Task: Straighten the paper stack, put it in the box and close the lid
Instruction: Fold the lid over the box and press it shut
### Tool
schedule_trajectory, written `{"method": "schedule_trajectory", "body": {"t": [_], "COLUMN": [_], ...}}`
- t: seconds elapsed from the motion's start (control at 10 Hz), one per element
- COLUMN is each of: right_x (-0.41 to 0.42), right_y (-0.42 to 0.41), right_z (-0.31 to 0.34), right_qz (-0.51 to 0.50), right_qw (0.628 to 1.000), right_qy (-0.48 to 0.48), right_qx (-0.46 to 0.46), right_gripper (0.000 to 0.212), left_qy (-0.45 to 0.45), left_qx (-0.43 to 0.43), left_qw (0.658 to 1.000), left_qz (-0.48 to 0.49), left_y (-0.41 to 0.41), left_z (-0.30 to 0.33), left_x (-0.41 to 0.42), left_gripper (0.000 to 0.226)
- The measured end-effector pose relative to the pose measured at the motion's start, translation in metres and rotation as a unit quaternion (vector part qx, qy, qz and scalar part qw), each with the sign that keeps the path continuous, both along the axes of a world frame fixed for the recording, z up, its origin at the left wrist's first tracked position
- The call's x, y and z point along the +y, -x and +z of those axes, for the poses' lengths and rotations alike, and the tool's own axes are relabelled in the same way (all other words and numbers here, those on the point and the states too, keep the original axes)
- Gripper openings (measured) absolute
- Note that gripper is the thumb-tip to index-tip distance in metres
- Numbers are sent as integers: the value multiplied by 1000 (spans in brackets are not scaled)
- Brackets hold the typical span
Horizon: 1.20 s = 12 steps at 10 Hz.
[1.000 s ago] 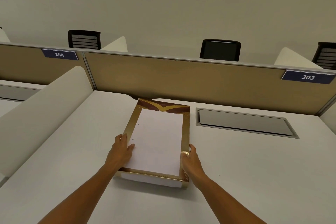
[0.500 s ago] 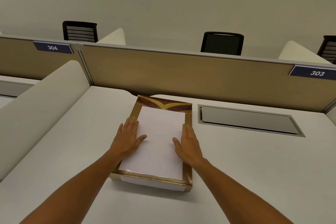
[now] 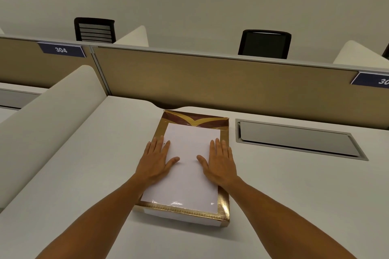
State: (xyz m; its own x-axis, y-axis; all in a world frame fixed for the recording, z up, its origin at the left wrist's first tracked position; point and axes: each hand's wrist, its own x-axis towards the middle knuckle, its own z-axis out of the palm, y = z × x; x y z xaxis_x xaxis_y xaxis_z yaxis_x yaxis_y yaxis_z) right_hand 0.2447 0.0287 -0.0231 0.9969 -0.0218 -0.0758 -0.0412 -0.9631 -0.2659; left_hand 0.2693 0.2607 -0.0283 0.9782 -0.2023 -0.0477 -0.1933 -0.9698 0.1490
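Observation:
A flat box with a shiny gold rim [image 3: 181, 209] and a brown-and-gold band at its far end lies on the white desk [image 3: 294, 200] in front of me. White paper [image 3: 189, 181] fills the gold frame, with small glints near the front edge. My left hand [image 3: 156, 160] lies flat on the left part of the white surface, fingers spread over the left rim. Flat on the right part rests my right hand [image 3: 220, 164], its outer fingers along the right rim. Neither hand holds anything.
A grey cable hatch [image 3: 294, 141] is set into the desk right of the box. A beige partition [image 3: 210, 82] closes the back of the desk, and a curved white divider [image 3: 48, 115] closes the left. Two black chairs [image 3: 94, 29] [image 3: 265, 44] stand behind.
My hands have left the box's front corners, where they gripped its sides, and have moved up and forward to lie flat on its top. The box has stayed in place.

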Motion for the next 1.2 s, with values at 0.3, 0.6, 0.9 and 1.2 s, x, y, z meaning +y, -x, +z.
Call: {"method": "schedule_trajectory", "body": {"t": [0.3, 0.6, 0.9, 1.2], "right_x": [2, 1, 1, 2], "right_y": [2, 6, 6, 5], "right_z": [-7, -15, -19, -21], "right_qz": [-15, -12, -12, -15], "right_qw": [1000, 1000, 999, 999], "right_qy": [2, 14, 21, 16], "right_qx": [-10, -23, -28, -30], "right_gripper": [117, 109, 107, 102], "left_qy": [-2, -8, -13, -11], "left_qx": [-4, -11, -17, -20], "left_qw": [1000, 1000, 1000, 1000], "left_qz": [-3, -4, -3, -2], "left_y": [0, 2, 3, 3], "left_z": [-5, -11, -15, -17], "left_x": [1, 1, 0, 1], "left_gripper": [117, 110, 108, 106]}}
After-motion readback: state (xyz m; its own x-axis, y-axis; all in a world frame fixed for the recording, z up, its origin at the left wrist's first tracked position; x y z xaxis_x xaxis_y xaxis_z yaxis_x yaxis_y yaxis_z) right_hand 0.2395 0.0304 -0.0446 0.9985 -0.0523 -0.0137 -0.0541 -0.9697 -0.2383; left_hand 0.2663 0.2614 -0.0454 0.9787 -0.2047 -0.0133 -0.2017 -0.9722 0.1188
